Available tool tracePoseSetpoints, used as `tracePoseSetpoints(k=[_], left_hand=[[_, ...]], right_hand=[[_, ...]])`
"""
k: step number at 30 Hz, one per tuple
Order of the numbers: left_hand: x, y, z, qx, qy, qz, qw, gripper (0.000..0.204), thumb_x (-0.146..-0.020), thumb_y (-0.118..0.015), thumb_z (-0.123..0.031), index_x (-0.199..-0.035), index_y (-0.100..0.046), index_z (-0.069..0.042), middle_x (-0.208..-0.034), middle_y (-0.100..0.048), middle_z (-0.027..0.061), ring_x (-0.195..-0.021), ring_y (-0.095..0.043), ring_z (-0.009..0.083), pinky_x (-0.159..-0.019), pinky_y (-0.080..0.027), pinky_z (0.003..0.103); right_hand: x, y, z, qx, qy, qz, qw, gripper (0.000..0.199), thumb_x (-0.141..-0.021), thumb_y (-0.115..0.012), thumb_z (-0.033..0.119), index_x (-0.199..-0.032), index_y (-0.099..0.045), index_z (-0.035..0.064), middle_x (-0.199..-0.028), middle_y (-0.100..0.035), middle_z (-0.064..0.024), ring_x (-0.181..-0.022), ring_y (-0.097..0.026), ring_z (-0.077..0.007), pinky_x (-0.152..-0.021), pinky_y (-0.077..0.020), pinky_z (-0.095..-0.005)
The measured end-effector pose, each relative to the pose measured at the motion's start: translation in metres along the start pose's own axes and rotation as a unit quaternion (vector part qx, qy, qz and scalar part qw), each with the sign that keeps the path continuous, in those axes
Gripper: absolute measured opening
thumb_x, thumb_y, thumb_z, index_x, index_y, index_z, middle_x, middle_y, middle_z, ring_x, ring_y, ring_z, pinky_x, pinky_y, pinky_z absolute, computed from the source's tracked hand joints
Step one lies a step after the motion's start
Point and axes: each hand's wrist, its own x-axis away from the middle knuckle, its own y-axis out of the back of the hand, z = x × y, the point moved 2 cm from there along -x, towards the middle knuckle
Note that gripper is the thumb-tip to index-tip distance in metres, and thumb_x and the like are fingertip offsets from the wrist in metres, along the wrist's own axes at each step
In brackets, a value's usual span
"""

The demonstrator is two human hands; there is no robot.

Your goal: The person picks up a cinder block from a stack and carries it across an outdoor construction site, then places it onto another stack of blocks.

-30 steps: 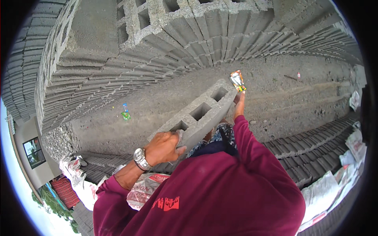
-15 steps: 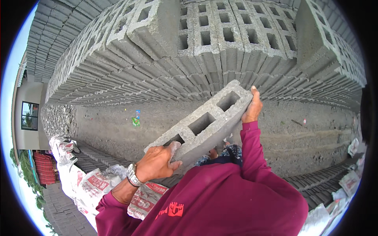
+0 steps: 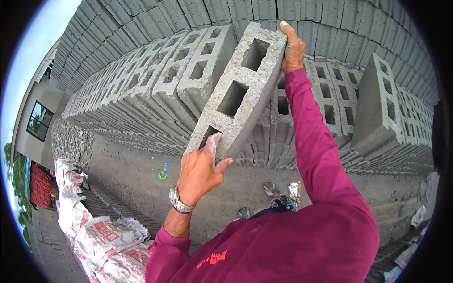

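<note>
At the far left I see a heap of printed sacks [image 3: 101,240] lying along the ground, with a small green scrap of litter [image 3: 162,174] on the dirt strip beyond them. Next comes my left hand [image 3: 200,172], a metal wristwatch [image 3: 178,201] on its wrist, the forearm rising from the lower edge. Its fingers are curled around the near, lower end of the concrete block [image 3: 240,89], thumb spread to the right, gripping firmly.

The block is a grey hollow one with three square cells facing me. Its long axis runs diagonally, from lower left at my left hand up to the upper right, so the far end points up toward the stacked blocks [image 3: 155,89]. It is held in the air in front of that stack, tilted, and I cannot tell whether it touches the stack.

Further right, my right hand [image 3: 292,47] clasps the upper end, fingers wrapped over its corner and closed on it. That arm, in a maroon sleeve [image 3: 321,155], stretches nearly straight upward.
</note>
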Motion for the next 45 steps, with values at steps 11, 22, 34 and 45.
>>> tracePoseSetpoints(k=[11, 22, 34, 45], left_hand=[[-0.036, -0.047, -0.005, 0.100, -0.071, -0.445, 0.887, 0.083, -0.068, -0.075, -0.048, -0.125, -0.047, 0.005, -0.122, -0.052, 0.0235, -0.117, -0.049, 0.0383, -0.100, -0.036, 0.046], [-0.105, -0.120, -0.003, 0.282, 0.047, -0.545, 0.788, 0.123, -0.069, -0.063, -0.068, -0.145, 0.006, 0.001, -0.148, -0.015, 0.0231, -0.137, -0.019, 0.0361, -0.110, -0.020, 0.047], [-0.172, -0.129, -0.014, 0.197, 0.043, -0.573, 0.794, 0.117, -0.076, -0.069, -0.050, -0.142, 0.009, 0.008, -0.150, -0.005, 0.0270, -0.140, -0.007, 0.0403, -0.111, -0.012, 0.050], [-0.168, -0.133, -0.003, 0.188, 0.042, -0.580, 0.792, 0.118, -0.069, -0.072, -0.050, -0.147, 0.005, -0.007, -0.147, -0.002, 0.0337, -0.136, -0.006, 0.0498, -0.105, -0.010, 0.063]], right_hand=[[-0.111, 0.056, -0.124, -0.014, -0.184, 0.011, 0.983, 0.046, -0.078, -0.066, 0.035, -0.099, -0.059, -0.0060, -0.089, -0.062, -0.0134, -0.073, -0.061, -0.0200, -0.065, -0.0494, -0.0312], [-0.152, 0.041, -0.170, -0.054, -0.212, 0.040, 0.975, 0.032, -0.078, -0.066, 0.029, -0.091, -0.060, -0.0002, -0.081, -0.061, -0.0093, -0.068, -0.060, -0.0197, -0.060, -0.0488, -0.0321], [-0.208, 0.039, -0.198, 0.310, -0.042, 0.058, 0.948, 0.058, -0.085, -0.052, 0.051, -0.101, -0.061, -0.0043, -0.088, -0.063, -0.0134, -0.084, -0.059, -0.0271, -0.082, -0.0424, -0.0363], [-0.128, -0.050, -0.109, 0.641, 0.121, 0.528, 0.544, 0.080, -0.067, -0.059, 0.069, -0.091, -0.065, -0.0073, -0.075, -0.059, -0.0183, -0.095, -0.050, -0.0318, -0.091, -0.0330, -0.0464]])
